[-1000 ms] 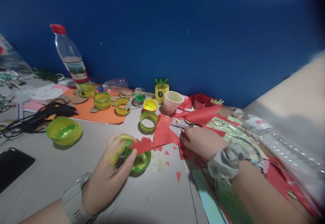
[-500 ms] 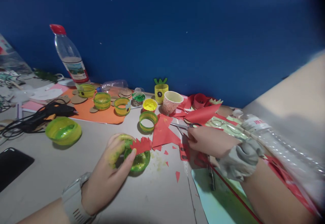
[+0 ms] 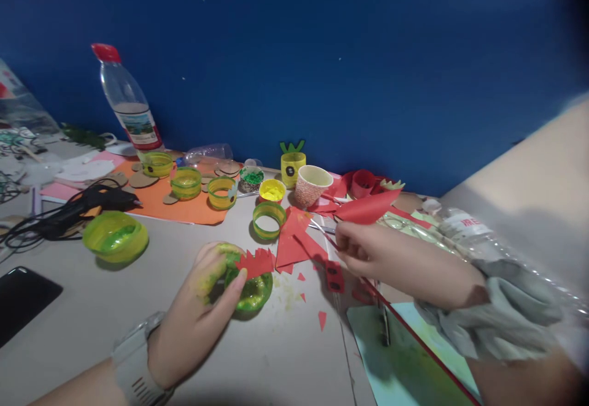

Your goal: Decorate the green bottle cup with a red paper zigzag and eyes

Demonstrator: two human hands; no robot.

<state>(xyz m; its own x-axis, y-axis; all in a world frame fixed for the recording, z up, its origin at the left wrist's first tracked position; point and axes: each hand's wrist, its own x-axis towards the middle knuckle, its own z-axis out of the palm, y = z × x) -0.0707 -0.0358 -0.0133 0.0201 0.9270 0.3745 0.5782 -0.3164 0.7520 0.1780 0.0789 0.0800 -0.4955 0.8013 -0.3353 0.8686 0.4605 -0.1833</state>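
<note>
Jagged red paper strip (image 3: pixel 256 264) stands at the far rim of a small green bowl (image 3: pixel 256 295) near the middle of the table (image 3: pixel 276 363); whether it is fastened there I cannot tell. The left hand (image 3: pixel 197 314) grasps the strip, its thumb pressed on the lower edge and its paint-smeared fingers curled around the far side of the bowl. The right hand (image 3: pixel 368 256) is closed on a slim red rod (image 3: pixel 423 343), whose pale tip points over a cut red sheet (image 3: pixel 294 248) and whose other end runs down past the forearm. Just beyond the rod's tip, scissors (image 3: pixel 328 230) lie with their handles hidden behind that hand. Red scraps (image 3: pixel 322 320) dot the table between the hands. Beyond the bowl sits a green-and-yellow ring (image 3: pixel 269 225), then a cup of yellow paint (image 3: pixel 272 191) and a tilted paper cup (image 3: pixel 307 191). A pale blue sheet (image 3: pixel 381 369) lies under the right forearm. Over on the left are a yellow-green bowl (image 3: pixel 103 237), a black phone (image 3: pixel 27 305) and, farther back, a red-capped bottle (image 3: pixel 122 90).
</note>
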